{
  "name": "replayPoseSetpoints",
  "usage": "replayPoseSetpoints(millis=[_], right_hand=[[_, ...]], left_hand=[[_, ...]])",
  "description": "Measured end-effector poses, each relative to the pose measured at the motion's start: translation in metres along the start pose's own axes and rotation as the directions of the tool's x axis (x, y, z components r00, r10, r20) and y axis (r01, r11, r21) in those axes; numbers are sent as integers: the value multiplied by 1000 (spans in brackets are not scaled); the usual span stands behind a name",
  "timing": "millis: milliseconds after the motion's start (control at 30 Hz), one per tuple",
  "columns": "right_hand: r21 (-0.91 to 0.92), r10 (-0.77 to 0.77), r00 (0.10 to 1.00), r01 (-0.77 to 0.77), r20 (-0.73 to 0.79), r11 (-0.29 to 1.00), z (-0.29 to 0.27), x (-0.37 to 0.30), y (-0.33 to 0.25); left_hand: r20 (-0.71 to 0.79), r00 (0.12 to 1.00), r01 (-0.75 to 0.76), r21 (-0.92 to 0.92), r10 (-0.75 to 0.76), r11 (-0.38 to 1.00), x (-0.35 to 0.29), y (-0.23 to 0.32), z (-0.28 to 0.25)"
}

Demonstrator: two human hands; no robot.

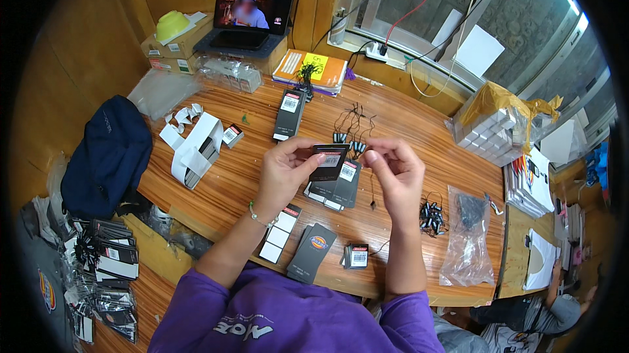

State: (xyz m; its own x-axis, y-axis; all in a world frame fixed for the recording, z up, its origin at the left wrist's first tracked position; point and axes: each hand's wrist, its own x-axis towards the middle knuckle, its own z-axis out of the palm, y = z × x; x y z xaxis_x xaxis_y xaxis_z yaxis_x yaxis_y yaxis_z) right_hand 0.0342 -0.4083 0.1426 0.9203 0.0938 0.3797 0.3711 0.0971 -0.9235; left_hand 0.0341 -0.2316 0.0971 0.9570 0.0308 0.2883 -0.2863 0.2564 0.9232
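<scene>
My left hand (285, 173) pinches a black hang tag (329, 168) with a white barcode sticker and a red strip, above the middle of the table. Close to the tag's right edge, my right hand (400, 179) has thumb and forefinger closed on a thin black tag string (373, 189), which dangles below with a small dark end piece. Under the held tag lies a pile of similar hang tags (345, 189). Just beyond the hands, several black tag strings (352, 131) are spread out. Nearer me are a stack of dark tags with an oval emblem (314, 251) and small barcode tags (357, 256).
Another tag stack (289, 114) stands farther back. On the left are a white box of tags (200, 150) and a navy bag (108, 156). At right lie bundled strings (432, 215), a clear plastic bag (468, 241) and a taped pack of boxes (491, 130). A laptop (252, 16) sits behind.
</scene>
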Motion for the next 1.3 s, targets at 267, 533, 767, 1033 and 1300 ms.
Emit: replayPoseSetpoints(millis=[267,533,767,1033,1300], right_hand=[[-343,-131,982,170,133,924,19,-4,11],[-419,-159,978,203,136,885,20,-5,12],[-565,-230,953,303,199,767,17,-3,9],[-642,-230,946,323,227,696,16,-3,6],[-481,-63,988,124,142,868,15,-3,7]], left_hand=[[-17,1000,-18,31,19,999,-3,2,4],[39,995,-97,226,91,969,-6,8,10],[48,997,-69,254,59,965,-7,12,14],[58,995,-91,254,78,963,-6,8,15],[47,999,-28,231,18,972,-7,10,16]])
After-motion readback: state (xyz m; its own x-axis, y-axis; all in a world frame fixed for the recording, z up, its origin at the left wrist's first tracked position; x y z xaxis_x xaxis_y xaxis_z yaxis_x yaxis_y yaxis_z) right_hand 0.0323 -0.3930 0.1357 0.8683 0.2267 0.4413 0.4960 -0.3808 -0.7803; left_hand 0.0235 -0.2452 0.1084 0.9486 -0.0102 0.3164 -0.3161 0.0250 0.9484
